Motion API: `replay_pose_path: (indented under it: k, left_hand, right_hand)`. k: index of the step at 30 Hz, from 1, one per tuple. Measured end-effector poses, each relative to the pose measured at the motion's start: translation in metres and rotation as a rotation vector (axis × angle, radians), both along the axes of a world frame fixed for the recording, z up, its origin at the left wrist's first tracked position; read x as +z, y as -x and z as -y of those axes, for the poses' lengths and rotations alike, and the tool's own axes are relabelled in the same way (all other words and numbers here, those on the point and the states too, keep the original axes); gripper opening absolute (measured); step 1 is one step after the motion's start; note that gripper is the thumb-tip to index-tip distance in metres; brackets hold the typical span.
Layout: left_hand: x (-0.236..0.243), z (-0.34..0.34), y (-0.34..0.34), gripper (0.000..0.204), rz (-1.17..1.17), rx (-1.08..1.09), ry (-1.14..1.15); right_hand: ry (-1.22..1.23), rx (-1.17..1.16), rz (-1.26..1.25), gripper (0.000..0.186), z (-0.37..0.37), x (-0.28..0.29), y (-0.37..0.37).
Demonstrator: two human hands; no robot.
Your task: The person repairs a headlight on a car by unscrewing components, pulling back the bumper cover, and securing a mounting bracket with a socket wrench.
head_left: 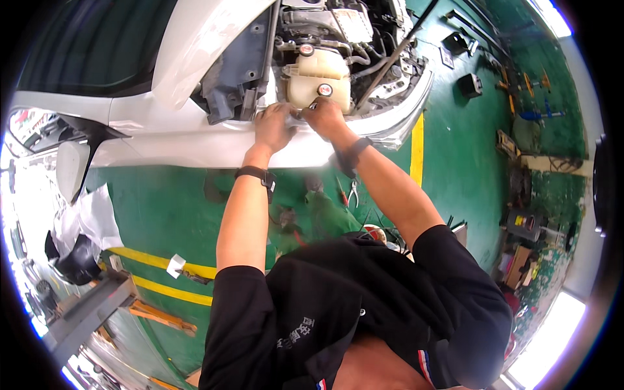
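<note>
A white car (130, 147) stands with its engine bay uncovered. A cream plastic reservoir (318, 78) with two round caps sits in the bay. My left hand (275, 129) is at the bay's near edge, fingers bent over something I cannot make out. My right hand (324, 118) is just right of it, below the lower cap, closed around a small dark thing I cannot make out. The fingertips of both hands are partly hidden.
A dark rod (383, 71) crosses the bay's right side. Pliers (353, 195) and a screwdriver (342, 193) lie below the car. Tools (539, 84) and boxes (520, 260) are at the right; a metal beam (84, 312) and white sheets (91, 214) at the left.
</note>
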State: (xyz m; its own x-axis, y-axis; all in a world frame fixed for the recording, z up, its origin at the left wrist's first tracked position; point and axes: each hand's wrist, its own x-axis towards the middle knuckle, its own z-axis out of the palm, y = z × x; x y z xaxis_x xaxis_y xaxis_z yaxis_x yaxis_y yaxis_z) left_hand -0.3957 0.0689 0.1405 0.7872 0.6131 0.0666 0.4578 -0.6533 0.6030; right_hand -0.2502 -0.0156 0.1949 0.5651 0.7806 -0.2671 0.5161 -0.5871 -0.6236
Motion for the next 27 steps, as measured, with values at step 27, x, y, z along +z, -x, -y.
replay_pose_path:
  k: [27]
  left_hand:
    - [-0.019, 0.043, -0.037, 0.027, -0.107, 0.247, -0.213]
  right_hand:
    - [-0.160, -0.093, -1.205, 0.016, 0.036, -0.004, -0.024]
